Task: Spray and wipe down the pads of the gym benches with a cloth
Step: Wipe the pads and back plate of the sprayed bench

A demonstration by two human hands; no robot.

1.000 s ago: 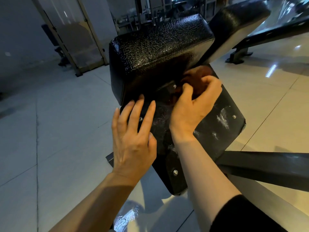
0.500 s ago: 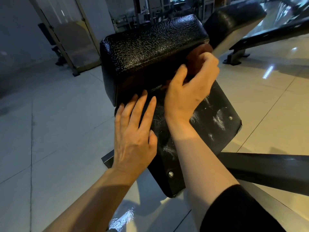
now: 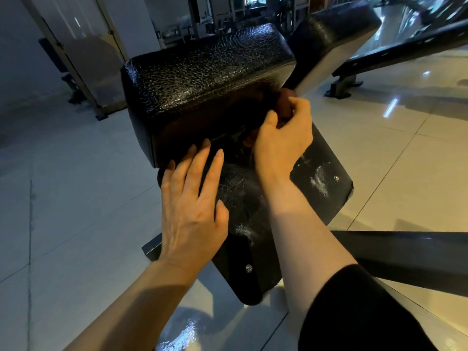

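Black textured vinyl covers the bench pad (image 3: 207, 79), a thick cushion tilted up at the centre of the head view, with a flat dark underside panel (image 3: 326, 173) below it showing whitish scuffs and bolt heads. Right hand (image 3: 285, 138) has its fingers curled round a dark reddish-brown cloth (image 3: 283, 105), pressed into the gap where the pad's lower right edge meets the panel; only a small fold of the cloth shows above the fingers. Left hand (image 3: 192, 198) lies flat on the panel with fingers straight and slightly spread, holding nothing, its fingertips reaching the pad's lower edge. A black sleeve (image 3: 354, 307) covers the right upper forearm. A second padded bench (image 3: 334, 29) stands behind to the right, and the black steel frame (image 3: 405, 252) extends rightward over the pale tiled floor (image 3: 63, 198).
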